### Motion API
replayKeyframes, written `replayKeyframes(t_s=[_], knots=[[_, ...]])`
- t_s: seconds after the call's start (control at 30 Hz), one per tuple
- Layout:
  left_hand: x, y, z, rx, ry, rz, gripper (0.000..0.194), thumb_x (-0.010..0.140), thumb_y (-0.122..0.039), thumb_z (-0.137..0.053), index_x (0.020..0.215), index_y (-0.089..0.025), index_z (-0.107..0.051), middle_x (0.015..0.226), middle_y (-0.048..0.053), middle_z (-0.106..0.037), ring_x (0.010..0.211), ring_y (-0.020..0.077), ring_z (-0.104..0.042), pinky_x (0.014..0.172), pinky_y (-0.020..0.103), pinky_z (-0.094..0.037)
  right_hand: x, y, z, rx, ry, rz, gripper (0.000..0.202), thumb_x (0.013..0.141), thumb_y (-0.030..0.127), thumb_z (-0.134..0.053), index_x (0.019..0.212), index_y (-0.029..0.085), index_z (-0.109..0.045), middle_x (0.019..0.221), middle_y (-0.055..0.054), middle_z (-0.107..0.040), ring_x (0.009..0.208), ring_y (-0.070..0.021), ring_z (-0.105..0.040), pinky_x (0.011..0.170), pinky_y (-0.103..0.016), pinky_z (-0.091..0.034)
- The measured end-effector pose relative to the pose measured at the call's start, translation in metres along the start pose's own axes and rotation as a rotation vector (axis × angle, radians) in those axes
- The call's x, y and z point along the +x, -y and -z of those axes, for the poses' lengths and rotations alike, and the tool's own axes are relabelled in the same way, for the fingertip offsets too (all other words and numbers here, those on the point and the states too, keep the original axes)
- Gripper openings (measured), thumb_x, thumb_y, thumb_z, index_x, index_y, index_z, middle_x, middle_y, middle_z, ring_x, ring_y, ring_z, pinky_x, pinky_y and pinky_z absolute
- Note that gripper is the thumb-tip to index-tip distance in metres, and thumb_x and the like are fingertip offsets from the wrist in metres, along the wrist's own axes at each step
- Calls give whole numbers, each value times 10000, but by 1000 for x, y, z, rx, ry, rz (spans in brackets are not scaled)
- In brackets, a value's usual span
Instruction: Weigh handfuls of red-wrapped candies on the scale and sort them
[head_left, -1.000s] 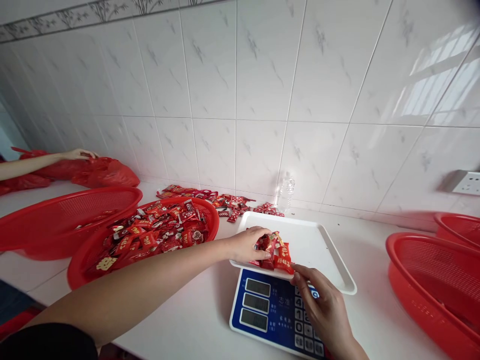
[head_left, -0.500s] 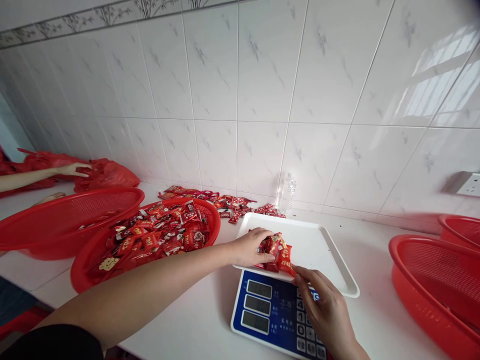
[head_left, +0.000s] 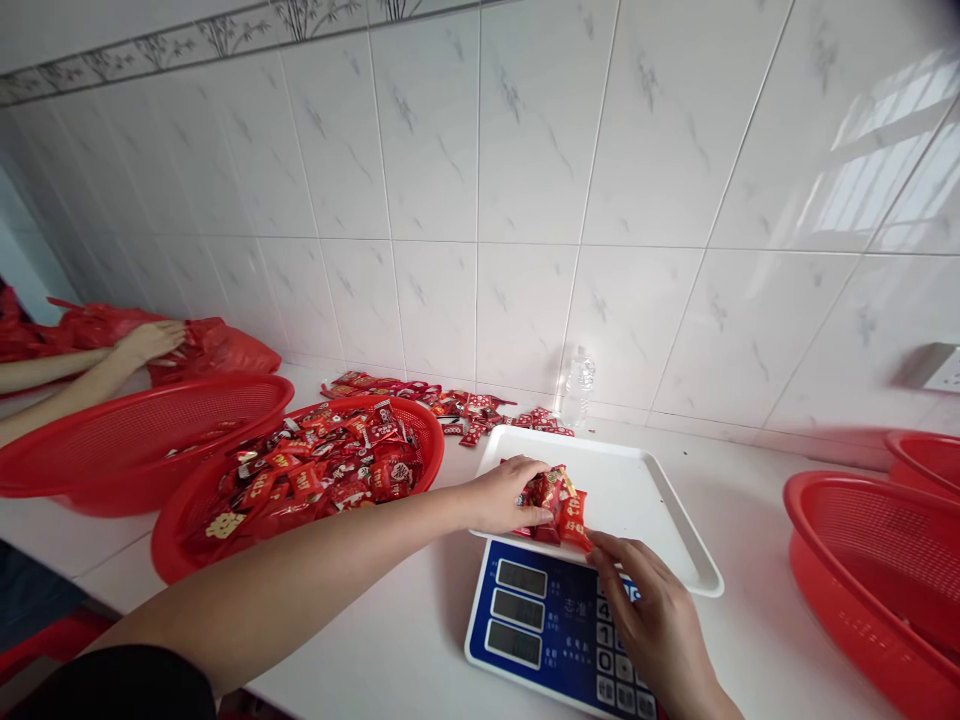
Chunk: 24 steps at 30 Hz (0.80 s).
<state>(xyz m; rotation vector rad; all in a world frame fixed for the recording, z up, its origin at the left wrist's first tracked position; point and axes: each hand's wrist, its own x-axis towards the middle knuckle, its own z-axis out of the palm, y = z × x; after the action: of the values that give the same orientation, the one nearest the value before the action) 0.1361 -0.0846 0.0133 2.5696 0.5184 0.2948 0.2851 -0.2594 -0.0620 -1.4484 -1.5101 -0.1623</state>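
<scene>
My left hand (head_left: 506, 495) is curled round several red candy packets (head_left: 551, 505) at the left end of a white tray (head_left: 637, 500). The tray lies on a blue digital scale (head_left: 559, 625), whose displays and keys face me. My right hand (head_left: 649, 600) is over the scale's keys, its fingertips pinching the lower corner of a red packet with gold print (head_left: 574, 520). Left of the scale, behind my left forearm, a red basket (head_left: 431, 440) holds many wrapped candies (head_left: 330, 460).
More packets (head_left: 465, 405) lie along the tiled wall, beside a clear plastic bottle (head_left: 579, 388). Red baskets stand at far left (head_left: 97, 440) and right (head_left: 847, 570). Another person's hands (head_left: 154, 342) touch red bags (head_left: 225, 347) at the back left.
The other person's second hand has come up onto the red bags. My own hands and the packets between them have hardly moved; the view has shifted slightly.
</scene>
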Motion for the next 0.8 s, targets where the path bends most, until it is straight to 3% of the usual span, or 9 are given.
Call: replayKeyframes(t_s=[0.37,0.8], knots=[[0,-1,0,-6,14,22,675,790,-401,-666,1378,-169,-427,1382,171,-462,1286,311,-430,1076,460,-336,0,-8,-4,-161,-23,91,204,959,241,-473,1118,214,-597,992,-51,-695,887,-192,-656,746,-321,-539],[0,-4,0,-30,10,27,665,783,-396,-673,1370,-187,-441,1396,156,-465,1308,313,-414,1084,462,-333,1,0,-1,-165,-14,72,214,966,262,-446,1104,224,-604,989,-40,-713,852,-178,-691,690,-273,-551]])
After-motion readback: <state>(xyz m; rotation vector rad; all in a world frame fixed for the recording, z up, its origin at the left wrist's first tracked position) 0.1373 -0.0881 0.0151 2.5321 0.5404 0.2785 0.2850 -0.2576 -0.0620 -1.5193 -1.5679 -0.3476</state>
